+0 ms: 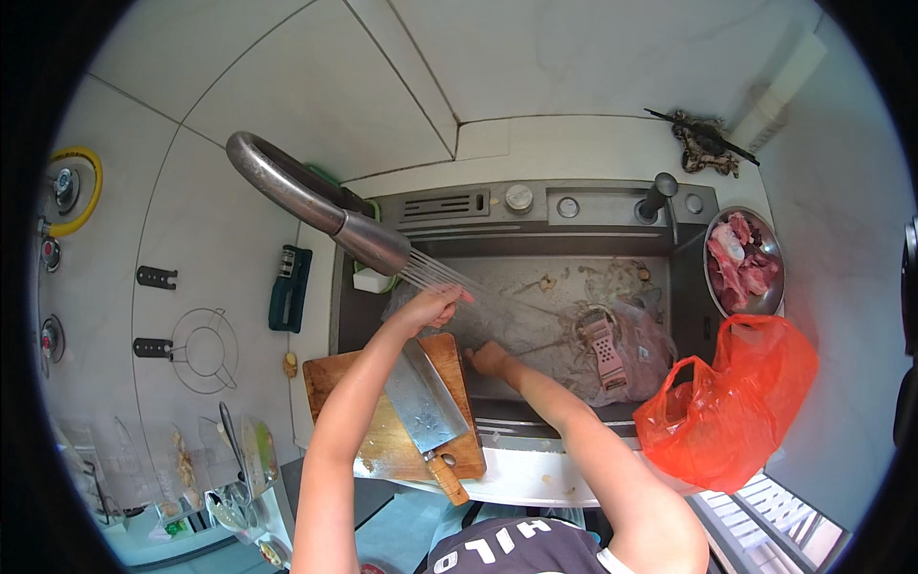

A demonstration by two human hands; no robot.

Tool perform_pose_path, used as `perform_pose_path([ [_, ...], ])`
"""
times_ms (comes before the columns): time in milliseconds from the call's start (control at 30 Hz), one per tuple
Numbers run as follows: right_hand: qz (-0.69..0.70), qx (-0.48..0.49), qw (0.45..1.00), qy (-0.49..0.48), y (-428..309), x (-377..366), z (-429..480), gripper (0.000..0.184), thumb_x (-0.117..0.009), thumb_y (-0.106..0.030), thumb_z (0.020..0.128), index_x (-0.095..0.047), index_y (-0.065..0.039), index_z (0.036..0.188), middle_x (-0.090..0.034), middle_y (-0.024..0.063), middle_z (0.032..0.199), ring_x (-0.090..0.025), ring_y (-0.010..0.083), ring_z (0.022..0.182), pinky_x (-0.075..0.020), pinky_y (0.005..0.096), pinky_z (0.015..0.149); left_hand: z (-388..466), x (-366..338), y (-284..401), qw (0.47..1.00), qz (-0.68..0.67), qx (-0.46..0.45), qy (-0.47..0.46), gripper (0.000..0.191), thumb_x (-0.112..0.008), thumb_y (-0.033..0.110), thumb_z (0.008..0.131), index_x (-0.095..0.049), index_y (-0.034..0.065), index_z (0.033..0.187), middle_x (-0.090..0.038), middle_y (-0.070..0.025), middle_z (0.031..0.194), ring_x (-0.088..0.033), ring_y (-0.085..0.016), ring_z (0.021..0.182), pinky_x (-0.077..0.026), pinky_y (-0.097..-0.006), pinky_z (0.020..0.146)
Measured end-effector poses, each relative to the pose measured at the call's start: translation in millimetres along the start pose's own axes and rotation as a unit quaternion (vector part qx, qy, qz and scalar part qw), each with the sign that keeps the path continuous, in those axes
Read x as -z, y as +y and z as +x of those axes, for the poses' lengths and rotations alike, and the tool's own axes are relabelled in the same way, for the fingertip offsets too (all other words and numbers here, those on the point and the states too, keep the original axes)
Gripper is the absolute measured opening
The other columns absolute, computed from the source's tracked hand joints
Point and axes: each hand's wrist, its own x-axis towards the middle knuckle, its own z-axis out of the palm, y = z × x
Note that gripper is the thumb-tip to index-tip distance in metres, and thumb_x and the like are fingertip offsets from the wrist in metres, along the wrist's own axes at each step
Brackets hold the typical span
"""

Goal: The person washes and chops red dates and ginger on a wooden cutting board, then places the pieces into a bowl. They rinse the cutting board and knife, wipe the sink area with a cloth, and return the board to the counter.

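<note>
My left hand (430, 308) is at the spray from the pull-down faucet head (374, 242), over the left part of the steel sink (495, 269); whether it grips anything cannot be made out. Lower, near the sink's front wall, my right hand (490, 359) is partly turned from view, and its grip is unclear. Below my left hand a cleaver (427, 398) with a wooden handle lies on a wooden cutting board (459, 373). A pink grater (606, 351) rests on clear plastic bags (645, 351) in the sink, among scraps of food waste.
A metal bowl of raw meat (742, 265) stands at the sink's right edge, with a red plastic bag (739, 402) below it. A dark green knife sharpener (290, 288) and a piece of ginger (290, 364) lie left of the sink. A small dark tap (656, 195) rises behind.
</note>
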Motion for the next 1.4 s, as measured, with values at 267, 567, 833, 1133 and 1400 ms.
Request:
perform_pose_path([
  [267, 0.159, -0.252, 0.944, 0.146, 50.0, 40.5, -51.9, 0.039, -0.045, -0.025, 0.086, -0.042, -0.001, 0.116, -0.062, 0.0186, 0.082, -0.059, 0.0365, 0.077, -0.0459, 0.0444, 0.067, -2.0, -1.8, 10.2, 0.995, -0.090, 0.019, 0.033, 0.031, -0.036, 0.029, 0.095, -0.053, 0.0041, 0.102, -0.035, 0.0054, 0.058, -0.029, -0.004, 0.046, -0.022, -0.0188, 0.040],
  [567, 0.909, -0.126, 0.290, 0.273, 37.4, 140.2, -18.3, 0.040, -0.036, -0.035, 0.093, -0.058, -0.004, 0.104, -0.058, 0.0040, 0.084, -0.055, 0.0151, 0.073, -0.0458, 0.0299, 0.063, 45.3, -28.1, 5.0, 0.947, -0.289, -0.057, 0.127, 0.043, -0.032, 0.039, 0.094, -0.052, 0.0021, 0.099, -0.050, -0.0005, 0.073, -0.044, -0.009, 0.055, -0.034, -0.0202, 0.046],
  [833, 0.903, -0.004, 0.121, 0.412, -6.4, 187.3, -10.1, 0.036, -0.033, -0.026, 0.094, -0.055, -0.002, 0.110, -0.057, 0.0058, 0.103, -0.050, 0.0167, 0.094, -0.0392, 0.0297, 0.087, 39.3, -67.1, 16.6, 0.838, -0.415, -0.261, 0.240, 0.062, -0.025, 0.052, 0.091, -0.052, -0.0016, 0.109, -0.055, -0.0112, 0.106, -0.050, -0.019, 0.102, -0.036, -0.0303, 0.089],
  [1133, 0.947, -0.081, 0.029, 0.310, -8.3, 181.3, -12.1, 0.022, -0.042, -0.016, 0.091, -0.056, -0.003, 0.101, -0.058, 0.0083, 0.090, -0.054, 0.0184, 0.079, -0.0457, 0.0324, 0.077, -18.7, -65.4, 16.1, 0.824, -0.437, -0.299, 0.202, 0.058, -0.027, 0.045, 0.092, -0.039, -0.0001, 0.126, -0.041, -0.0148, 0.131, -0.030, -0.023, 0.127, -0.020, -0.0335, 0.104],
  [1400, 0.934, -0.142, 0.270, 0.188, -18.4, 183.9, -16.1, 0.021, -0.045, -0.007, 0.088, -0.051, 0.000, 0.107, -0.048, 0.0022, 0.070, -0.044, 0.0096, 0.057, -0.0381, 0.0220, 0.048, -35.6, 44.7, -19.9, 0.734, -0.573, -0.126, 0.342, 0.057, -0.038, 0.042, 0.087, -0.032, 0.0054, 0.131, -0.025, -0.0081, 0.140, -0.024, -0.023, 0.129, -0.021, -0.0379, 0.103],
])
